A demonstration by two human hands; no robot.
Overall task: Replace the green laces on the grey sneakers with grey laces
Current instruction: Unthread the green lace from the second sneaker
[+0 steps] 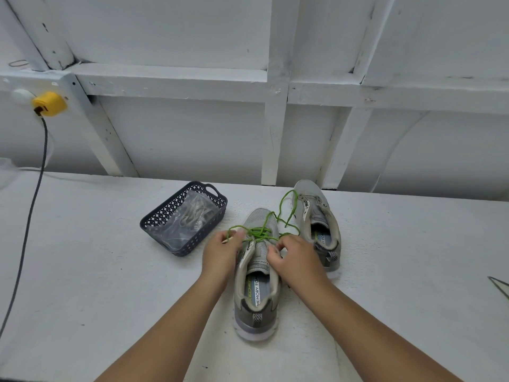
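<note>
Both hands are at the throat of the near grey sneaker (257,274), which lies heel toward the person on the white worktop (82,257); the left hand (220,250) pinches a loop of the green lace (261,232), and the right hand (296,256) has its fingers curled at the tongue and upper eyelets, though whether it grips lace or only fabric I cannot tell; the unlacing looks best done row by row from the top, one hand steadying the shoe while the other draws slack through, since tugging a tangled crossing would likely tighten it; the second sneaker (316,219) sits just beyond to the right with a green strand trailing over it; a dark basket (154,216) near the left hand holds a clear bag of pale laces (192,213); behind runs a white-painted framed wall, with a yellow plug (49,103) and grey cable at far left.
</note>
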